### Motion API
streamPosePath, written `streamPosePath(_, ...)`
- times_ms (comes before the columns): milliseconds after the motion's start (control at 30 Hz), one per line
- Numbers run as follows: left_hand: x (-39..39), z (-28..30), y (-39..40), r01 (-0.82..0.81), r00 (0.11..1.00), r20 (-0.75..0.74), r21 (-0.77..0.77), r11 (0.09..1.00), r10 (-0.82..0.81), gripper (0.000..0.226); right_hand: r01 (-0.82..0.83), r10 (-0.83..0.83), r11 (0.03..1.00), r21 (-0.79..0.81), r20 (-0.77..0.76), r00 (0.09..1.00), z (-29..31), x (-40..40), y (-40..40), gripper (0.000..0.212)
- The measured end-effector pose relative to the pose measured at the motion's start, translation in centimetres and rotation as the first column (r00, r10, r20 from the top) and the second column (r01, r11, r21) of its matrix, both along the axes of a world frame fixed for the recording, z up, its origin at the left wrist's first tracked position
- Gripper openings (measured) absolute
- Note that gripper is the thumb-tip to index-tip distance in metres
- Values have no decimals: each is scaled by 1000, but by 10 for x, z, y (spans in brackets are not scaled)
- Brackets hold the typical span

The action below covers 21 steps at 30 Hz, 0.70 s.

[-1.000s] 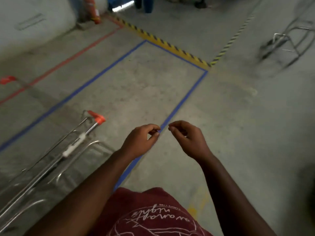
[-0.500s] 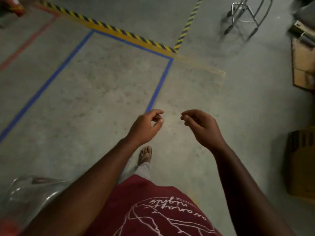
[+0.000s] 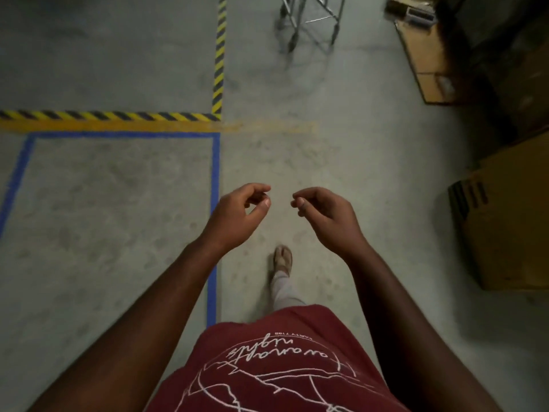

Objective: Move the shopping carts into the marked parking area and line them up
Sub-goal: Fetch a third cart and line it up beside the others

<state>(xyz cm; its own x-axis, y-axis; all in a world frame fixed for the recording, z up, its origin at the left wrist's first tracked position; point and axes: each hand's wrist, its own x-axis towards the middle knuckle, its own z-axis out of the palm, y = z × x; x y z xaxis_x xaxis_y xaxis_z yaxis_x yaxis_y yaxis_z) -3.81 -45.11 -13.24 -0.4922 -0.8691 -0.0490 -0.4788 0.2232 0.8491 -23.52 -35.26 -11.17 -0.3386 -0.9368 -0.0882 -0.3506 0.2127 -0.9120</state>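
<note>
Left hand (image 3: 237, 215) and right hand (image 3: 325, 217): fingers loosely curled, holding nothing, raised over the floor (image 3: 356, 173). Shopping cart (image 3: 312, 19) well ahead, outside the blue-taped parking area (image 3: 214, 173). Cardboard boxes (image 3: 505, 215) at right, contents unseen.

A single head-worn camera (wide-angle) looks steeply down and forward at the concrete floor (image 3: 341, 179), from standing height.

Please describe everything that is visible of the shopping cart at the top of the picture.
Only the lower frame of the shopping cart shows, cut off by the top edge and blurred. It looks like bare silver metal tubing, with thin legs ending in what seem small dark wheels on the grey concrete floor. It stands beyond the blue-taped area, outside it and right of the striped tape. No hand touches it.
</note>
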Motion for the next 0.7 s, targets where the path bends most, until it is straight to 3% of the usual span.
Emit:
streamPosePath(200, -98, -11, -143, 154, 986, 67, -23, 988, -152, 32, 35, -36, 999, -14, -41, 999, -21, -97, -132, 13)
streamPosePath(533, -226, 1, -366, -48, 999, -17, 13, 999, 48, 26, 48, -49, 998, -39, -40, 998, 9, -254, -376, 9)
streamPosePath(700, -306, -13, -500, -29, 996, -84, -12, 999, 28, 24, -8, -7, 994, -111, -135, 991, 25, -316, -518, 11)
